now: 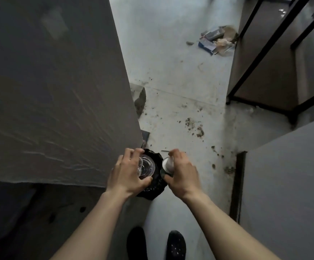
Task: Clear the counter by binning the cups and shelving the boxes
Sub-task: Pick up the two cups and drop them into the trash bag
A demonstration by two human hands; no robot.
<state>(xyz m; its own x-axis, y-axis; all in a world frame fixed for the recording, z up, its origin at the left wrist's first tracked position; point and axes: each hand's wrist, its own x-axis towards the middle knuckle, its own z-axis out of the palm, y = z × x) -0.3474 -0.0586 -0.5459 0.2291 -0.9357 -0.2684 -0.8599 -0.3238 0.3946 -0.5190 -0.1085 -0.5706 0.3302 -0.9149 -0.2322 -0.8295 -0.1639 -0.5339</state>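
A bin lined with a black bag (pixel 157 182) stands on the floor beside the grey counter (pixel 55 94). My left hand (pixel 126 175) grips a clear plastic cup (pixel 146 167) with a lid and dark dregs, held directly over the bin. My right hand (pixel 182 175) holds a white paper cup (pixel 168 164) tilted on its side, above the bin's right edge. Both hands hide most of the bin's opening. No boxes are in view.
The pale floor (pixel 180 87) is dirty, with crumbs and a heap of rubbish (pixel 218 40) at the far end. A black-framed shelf unit (pixel 276 62) stands on the right, a grey panel (pixel 287 184) nearer. My two dark shoes (pixel 156 244) show below.
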